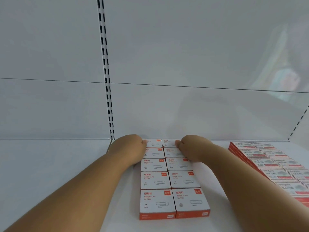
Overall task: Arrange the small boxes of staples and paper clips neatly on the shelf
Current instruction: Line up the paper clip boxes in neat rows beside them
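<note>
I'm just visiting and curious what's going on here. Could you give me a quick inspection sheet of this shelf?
Surface: white shelf, bare to the left of the boxes.
Job's things: paper clip boxes lie flat in two tidy columns, five rows, running back to the rear wall; red staple boxes sit in rows at the right, apart from them.
Clutter: nothing seen.
Hands: left hand rests against the left side of the rear boxes; right hand lies on the rear boxes of the right column. Fingers curled; an actual grip cannot be told.
Cables: nothing seen.
Surroundings: white back panel with slotted upright; faint reflections at right.
</note>
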`<state>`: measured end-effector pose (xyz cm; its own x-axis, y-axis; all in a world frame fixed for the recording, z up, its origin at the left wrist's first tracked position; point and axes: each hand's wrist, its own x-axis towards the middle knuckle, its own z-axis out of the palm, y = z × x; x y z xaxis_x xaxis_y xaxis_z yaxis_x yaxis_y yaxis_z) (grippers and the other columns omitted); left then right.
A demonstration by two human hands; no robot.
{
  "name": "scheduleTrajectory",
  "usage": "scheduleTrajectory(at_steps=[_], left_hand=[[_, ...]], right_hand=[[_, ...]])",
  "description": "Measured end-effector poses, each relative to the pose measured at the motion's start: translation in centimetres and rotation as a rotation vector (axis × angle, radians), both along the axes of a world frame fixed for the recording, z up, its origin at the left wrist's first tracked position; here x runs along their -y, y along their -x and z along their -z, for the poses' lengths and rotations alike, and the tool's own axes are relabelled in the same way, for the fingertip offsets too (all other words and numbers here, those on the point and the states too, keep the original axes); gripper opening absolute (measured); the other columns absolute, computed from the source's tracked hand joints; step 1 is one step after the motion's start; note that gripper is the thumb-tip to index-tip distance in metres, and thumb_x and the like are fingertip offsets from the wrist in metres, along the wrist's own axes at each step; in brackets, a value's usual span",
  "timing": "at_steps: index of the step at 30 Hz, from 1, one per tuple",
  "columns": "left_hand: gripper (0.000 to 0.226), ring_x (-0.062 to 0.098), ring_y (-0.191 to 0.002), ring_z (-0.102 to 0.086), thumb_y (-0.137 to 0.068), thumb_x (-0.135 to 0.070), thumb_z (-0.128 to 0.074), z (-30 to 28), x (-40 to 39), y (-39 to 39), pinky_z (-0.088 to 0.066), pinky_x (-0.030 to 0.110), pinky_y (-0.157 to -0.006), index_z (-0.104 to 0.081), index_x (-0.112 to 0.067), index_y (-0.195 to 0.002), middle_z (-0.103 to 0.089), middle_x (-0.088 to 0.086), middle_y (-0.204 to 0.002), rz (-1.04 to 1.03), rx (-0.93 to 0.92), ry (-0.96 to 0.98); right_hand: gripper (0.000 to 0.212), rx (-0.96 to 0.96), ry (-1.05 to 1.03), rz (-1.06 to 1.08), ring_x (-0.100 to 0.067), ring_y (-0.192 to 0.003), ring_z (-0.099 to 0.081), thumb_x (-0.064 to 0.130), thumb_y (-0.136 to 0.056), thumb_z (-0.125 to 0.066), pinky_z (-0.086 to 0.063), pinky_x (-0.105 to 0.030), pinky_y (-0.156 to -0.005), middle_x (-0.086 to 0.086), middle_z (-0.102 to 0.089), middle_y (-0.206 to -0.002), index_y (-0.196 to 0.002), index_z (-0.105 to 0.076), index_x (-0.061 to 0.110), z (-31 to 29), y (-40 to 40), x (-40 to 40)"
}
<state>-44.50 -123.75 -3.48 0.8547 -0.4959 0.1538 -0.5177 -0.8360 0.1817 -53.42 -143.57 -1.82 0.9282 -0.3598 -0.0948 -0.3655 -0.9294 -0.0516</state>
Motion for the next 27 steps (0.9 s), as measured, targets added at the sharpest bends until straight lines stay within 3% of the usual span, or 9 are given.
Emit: scheduleTrajectory(at_steps=[6, 10, 12, 14, 17, 19, 21, 27], left_hand=[[0.046, 0.016, -0.068, -0.058, -0.102, -0.042, -0.028, -0.3, -0.2, 0.3, -0.044, 0.031, -0.063, -0.054, -0.020, -0.070, -0.059, -0.002, -0.071, 0.038, -0.002, -0.011], [0.046, 0.018, -0.072, -0.058, -0.101, -0.044, -0.027, -0.6, -0.2, 0.4, -0.045, 0.032, -0.064, -0.056, -0.017, -0.078, -0.059, 0.000, -0.075, -0.049, -0.024, 0.068], [0.037, 0.021, -0.078, -0.057, -0.099, -0.043, -0.030, -1.2, 0.2, 0.5, -0.047, 0.035, -0.068, -0.052, -0.016, -0.086, -0.057, 0.000, -0.084, -0.086, 0.074, 0.144], [0.027, 0.023, -0.096, -0.054, -0.098, -0.038, -0.036, -1.6, 0.9, 0.7, -0.047, 0.039, -0.081, -0.052, -0.018, -0.107, -0.058, 0.001, -0.104, 0.008, 0.135, 0.170], [0.033, 0.020, -0.117, -0.047, -0.098, -0.032, -0.043, -1.0, 2.0, 1.0, -0.042, 0.038, -0.098, -0.051, -0.024, -0.129, -0.055, -0.004, -0.129, 0.171, 0.041, 0.208], [0.032, 0.019, -0.117, -0.051, -0.099, -0.029, -0.046, -0.3, 2.1, 1.0, -0.044, 0.038, -0.099, -0.055, -0.024, -0.129, -0.058, -0.003, -0.128, 0.206, -0.053, 0.293], [0.024, 0.016, -0.104, -0.058, -0.098, -0.027, -0.049, 0.1, 2.2, 1.0, -0.050, 0.035, -0.090, -0.064, -0.024, -0.117, -0.064, -0.002, -0.117, 0.233, -0.150, 0.377], [0.020, 0.014, -0.095, -0.061, -0.097, -0.026, -0.051, 0.3, 2.4, 1.0, -0.051, 0.029, -0.080, -0.067, -0.026, -0.109, -0.065, -0.004, -0.108, 0.211, -0.159, 0.427]], right_hand=[[0.045, 0.035, -0.048, 0.073, -0.019, -0.081, -0.058, 0.045, -0.101, -0.025, -0.046, -0.033, -0.073, -0.001, -0.060, -0.085, -0.092, -0.057, 0.015, 0.3, -0.1, 0.1], [0.048, 0.133, -0.093, 0.143, -0.022, -0.078, -0.057, 0.051, -0.099, -0.023, -0.047, -0.035, -0.073, -0.001, -0.058, -0.079, -0.088, -0.054, 0.016, 0.1, 0.0, 0.1], [0.043, 0.305, -0.034, 0.136, -0.023, -0.083, -0.056, 0.051, -0.098, -0.026, -0.046, -0.036, -0.072, -0.002, -0.058, -0.086, -0.091, -0.052, 0.018, -0.1, 0.2, 0.1], [0.035, 0.439, -0.003, 0.023, -0.024, -0.098, -0.052, 0.047, -0.097, -0.034, -0.045, -0.038, -0.080, 0.000, -0.058, -0.105, -0.108, -0.054, 0.021, 0.0, 0.3, 0.1], [0.033, 0.415, -0.192, -0.121, -0.022, -0.113, -0.049, 0.039, -0.097, -0.043, -0.042, -0.036, -0.093, 0.002, -0.057, -0.122, -0.124, -0.057, 0.028, 0.7, 0.0, -0.5], [0.028, 0.397, -0.271, -0.131, -0.020, -0.109, -0.052, 0.037, -0.095, -0.047, -0.042, -0.032, -0.091, 0.004, -0.062, -0.116, -0.118, -0.061, 0.028, 1.3, -0.2, -0.7], [0.025, 0.415, -0.289, -0.131, -0.019, -0.105, -0.054, 0.036, -0.094, -0.049, -0.043, -0.032, -0.089, 0.006, -0.064, -0.111, -0.113, -0.063, 0.028, 1.6, -0.4, -0.6], [0.022, 0.434, -0.272, -0.154, -0.017, -0.100, -0.054, 0.038, -0.093, -0.050, -0.039, -0.029, -0.080, 0.008, -0.064, -0.105, -0.109, -0.063, 0.029, 1.9, -0.5, -0.4]])
